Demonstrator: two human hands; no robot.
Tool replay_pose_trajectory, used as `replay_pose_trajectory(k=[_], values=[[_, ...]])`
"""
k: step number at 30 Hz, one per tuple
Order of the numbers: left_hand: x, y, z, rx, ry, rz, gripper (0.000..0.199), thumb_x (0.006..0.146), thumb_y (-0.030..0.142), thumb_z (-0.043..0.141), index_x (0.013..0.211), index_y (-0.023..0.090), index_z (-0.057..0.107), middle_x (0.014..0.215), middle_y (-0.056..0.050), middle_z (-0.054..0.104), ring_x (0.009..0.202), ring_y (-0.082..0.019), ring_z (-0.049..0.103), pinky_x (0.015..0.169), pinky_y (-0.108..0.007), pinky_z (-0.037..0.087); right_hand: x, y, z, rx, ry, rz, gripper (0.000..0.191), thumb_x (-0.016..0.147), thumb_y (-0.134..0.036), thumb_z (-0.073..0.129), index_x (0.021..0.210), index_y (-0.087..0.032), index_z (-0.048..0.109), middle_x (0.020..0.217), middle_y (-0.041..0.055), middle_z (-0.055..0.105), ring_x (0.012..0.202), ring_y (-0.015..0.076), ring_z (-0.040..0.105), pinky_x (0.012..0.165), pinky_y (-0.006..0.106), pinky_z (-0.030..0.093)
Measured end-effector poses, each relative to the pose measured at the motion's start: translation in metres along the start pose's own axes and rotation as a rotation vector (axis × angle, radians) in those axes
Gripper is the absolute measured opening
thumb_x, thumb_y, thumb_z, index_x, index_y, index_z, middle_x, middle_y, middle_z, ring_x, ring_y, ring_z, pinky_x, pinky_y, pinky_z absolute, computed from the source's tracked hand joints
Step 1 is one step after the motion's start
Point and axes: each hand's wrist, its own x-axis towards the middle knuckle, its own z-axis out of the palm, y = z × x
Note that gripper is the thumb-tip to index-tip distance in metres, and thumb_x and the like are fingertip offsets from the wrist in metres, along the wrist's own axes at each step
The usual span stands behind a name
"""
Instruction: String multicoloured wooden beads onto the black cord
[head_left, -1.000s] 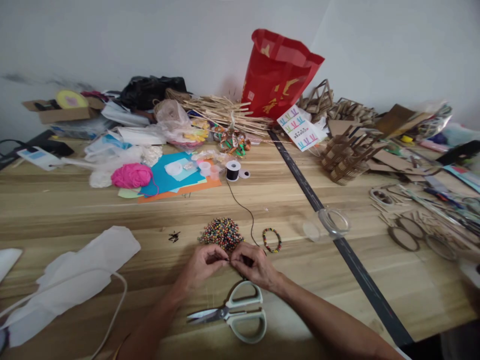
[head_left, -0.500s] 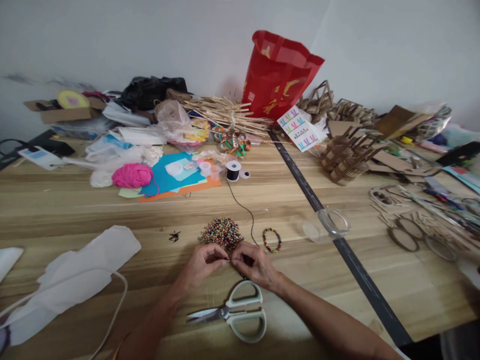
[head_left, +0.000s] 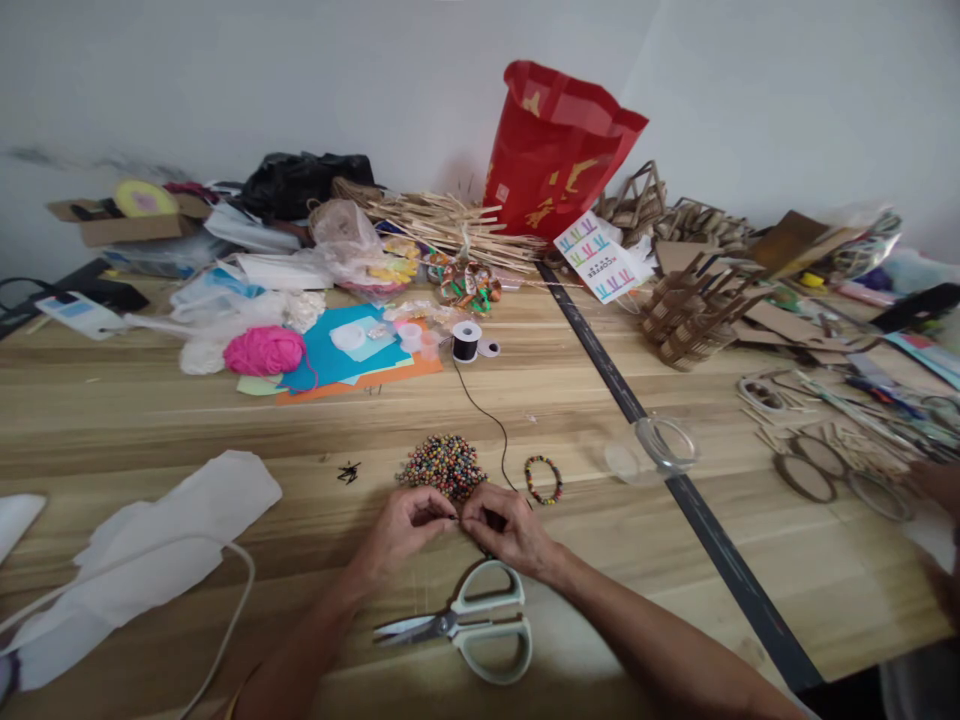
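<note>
Just in front of a heap of multicoloured beads (head_left: 444, 465), my left hand (head_left: 409, 522) and my right hand (head_left: 510, 528) meet almost fingertip to fingertip. Both are closed in a pinch on a thin black cord (head_left: 491, 415), whose dark end shows between the fingertips. Whether a bead is also pinched there is too small to tell. The cord runs back from my right hand to a spool (head_left: 466, 342). A finished-looking beaded bracelet (head_left: 543, 480) lies right of my right hand. Below my hands lie scissors (head_left: 465, 622) with pale handles, blades apart.
Short black cord scraps (head_left: 349, 472) lie left of the beads. Clear round containers (head_left: 666, 443) stand to the right. Farther back are pink yarn (head_left: 265, 351), coloured paper (head_left: 319, 340), a red bag (head_left: 559, 150) and small woven baskets (head_left: 686, 315). Another person's hand (head_left: 937, 487) shows at the right edge.
My hands stay almost in place, with the fingertips drawn very slightly closer together. At the right edge, another person's hand has come into view.
</note>
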Motion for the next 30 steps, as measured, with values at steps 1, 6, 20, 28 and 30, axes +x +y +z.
replay_pose_trajectory(k=[1,6,20,28,30], values=[[0.0,0.0001,0.0,0.003,0.003,0.002,0.007,0.064,0.02,0.067,0.068,0.014,0.065,0.065,-0.001,0.067,0.062,-0.015,0.059,0.061,-0.025,0.046,-0.0001,0.0006,0.0002,-0.002,-0.001,-0.001,0.014,0.085,-0.022,0.055,0.074,-0.015,0.061,0.069,0.002,0.057,0.065,0.0125,0.053,0.06,0.022,0.041],[-0.0003,0.0017,-0.0001,0.001,0.003,0.018,0.006,0.065,0.019,0.067,0.068,0.014,0.065,0.065,-0.001,0.067,0.063,-0.015,0.059,0.061,-0.025,0.046,-0.0006,0.0009,0.0002,0.009,-0.008,-0.009,0.014,0.085,-0.022,0.055,0.075,-0.016,0.061,0.069,0.0023,0.057,0.064,0.0127,0.053,0.06,0.022,0.04],[0.0003,0.0001,-0.0002,0.003,0.01,0.018,0.007,0.064,0.02,0.067,0.068,0.014,0.065,0.065,-0.002,0.068,0.063,-0.015,0.06,0.061,-0.026,0.048,-0.0003,-0.0019,-0.0017,0.01,-0.034,-0.003,0.015,0.086,-0.023,0.055,0.075,-0.016,0.062,0.07,0.0026,0.058,0.065,0.013,0.053,0.061,0.023,0.042],[0.0003,-0.0002,-0.0003,0.023,-0.008,0.021,0.008,0.065,0.022,0.067,0.068,0.015,0.065,0.065,-0.002,0.068,0.062,-0.015,0.06,0.06,-0.025,0.047,-0.0006,0.0001,-0.0011,0.001,-0.036,-0.011,0.015,0.086,-0.024,0.055,0.076,-0.017,0.062,0.07,0.0027,0.059,0.065,0.0132,0.054,0.061,0.023,0.042],[0.0,0.0002,-0.0003,0.021,-0.01,0.017,0.008,0.065,0.022,0.066,0.068,0.015,0.065,0.066,-0.002,0.068,0.063,-0.015,0.06,0.06,-0.025,0.047,-0.0012,0.0021,-0.0002,0.005,-0.029,-0.008,0.014,0.086,-0.024,0.055,0.076,-0.017,0.062,0.07,0.0026,0.058,0.066,0.0133,0.054,0.061,0.023,0.042]])
